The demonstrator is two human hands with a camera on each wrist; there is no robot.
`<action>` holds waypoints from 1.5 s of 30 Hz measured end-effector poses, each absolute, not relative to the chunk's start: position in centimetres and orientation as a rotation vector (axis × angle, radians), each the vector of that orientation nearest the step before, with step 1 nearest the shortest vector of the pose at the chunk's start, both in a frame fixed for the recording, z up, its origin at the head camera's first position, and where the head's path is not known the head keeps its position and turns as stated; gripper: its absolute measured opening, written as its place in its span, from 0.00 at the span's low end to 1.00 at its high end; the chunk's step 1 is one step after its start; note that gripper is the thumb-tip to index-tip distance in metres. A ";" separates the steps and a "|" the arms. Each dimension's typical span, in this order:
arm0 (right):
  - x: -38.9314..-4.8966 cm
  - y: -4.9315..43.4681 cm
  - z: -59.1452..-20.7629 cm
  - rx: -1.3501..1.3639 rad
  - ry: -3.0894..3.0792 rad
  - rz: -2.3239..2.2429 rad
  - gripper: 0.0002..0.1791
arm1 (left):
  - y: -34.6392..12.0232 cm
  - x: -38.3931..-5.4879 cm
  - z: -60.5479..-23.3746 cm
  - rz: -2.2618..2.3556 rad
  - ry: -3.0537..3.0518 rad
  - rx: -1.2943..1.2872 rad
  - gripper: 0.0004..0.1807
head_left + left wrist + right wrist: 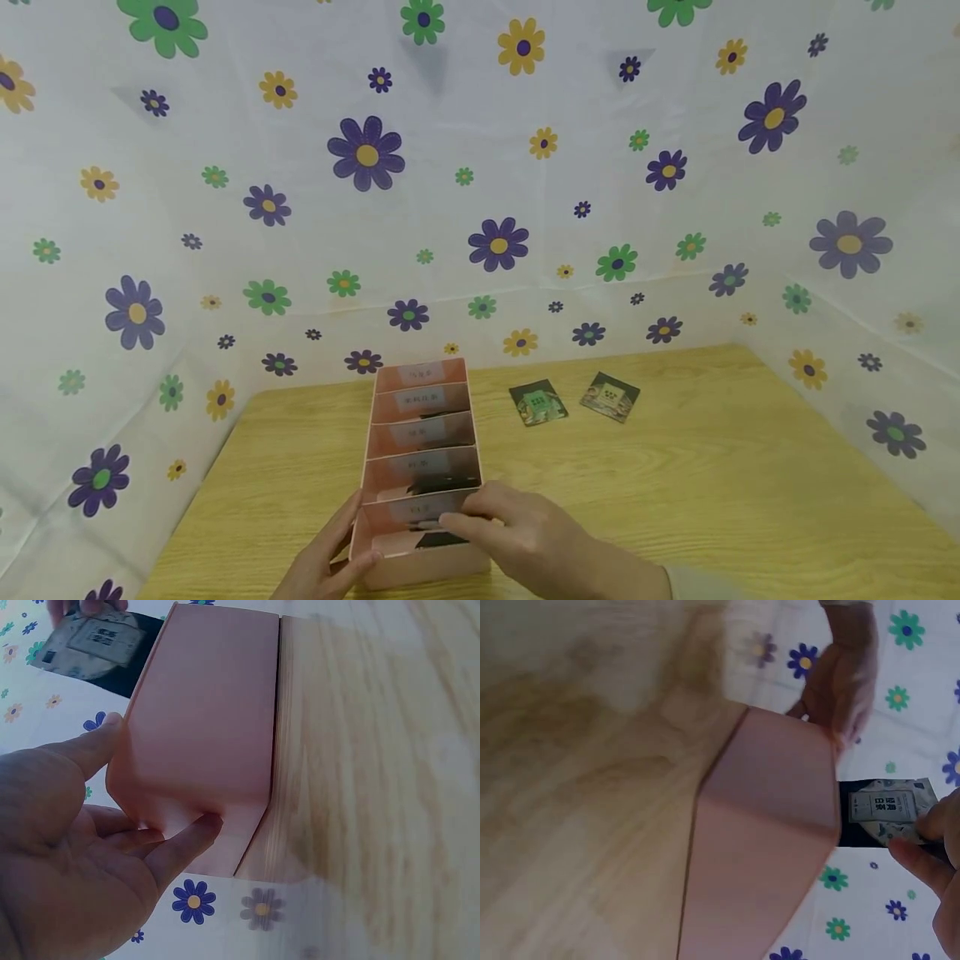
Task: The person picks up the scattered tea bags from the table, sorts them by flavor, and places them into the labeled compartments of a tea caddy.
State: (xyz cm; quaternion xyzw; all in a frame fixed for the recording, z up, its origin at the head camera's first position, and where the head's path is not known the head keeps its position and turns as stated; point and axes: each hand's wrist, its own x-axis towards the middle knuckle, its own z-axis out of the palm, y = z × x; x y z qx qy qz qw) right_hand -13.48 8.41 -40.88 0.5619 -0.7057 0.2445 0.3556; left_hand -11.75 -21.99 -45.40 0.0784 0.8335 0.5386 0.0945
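A pink divided box [435, 573] stands on the table, its row of labelled compartments running away from me. My left hand [326, 554] grips its near left corner, thumb at the front rim and fingers along the side wall, as the left wrist view [82, 855] also shows. At the nearest compartment, my right hand [532, 533] pinches a dark, flat tea packet [883, 808] with a pale printed label. In the right wrist view the packet sticks up above the box rim; its lower end is hidden by the wall. Dark packet edges show in several compartments.
Right of the box's far end, two square packets lie flat on the wood-grain table [712, 467]: one with a green label [538, 403], one with a yellowish label [611, 397]. A white flower-patterned cloth [450, 217] hangs behind and at both sides.
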 end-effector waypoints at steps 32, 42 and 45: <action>-14.5 9.1 -43.1 1.558 -2.333 0.436 0.21 | -21.7 -11.4 -45.7 1.631 2.494 0.103 0.47; -18.7 14.9 -41.6 1.063 -2.630 1.163 0.27 | -21.9 -11.6 -45.6 1.642 2.476 0.164 0.46; -21.1 17.5 -41.6 0.869 -2.691 1.354 0.30 | -21.8 -11.6 -45.6 1.644 2.484 0.178 0.46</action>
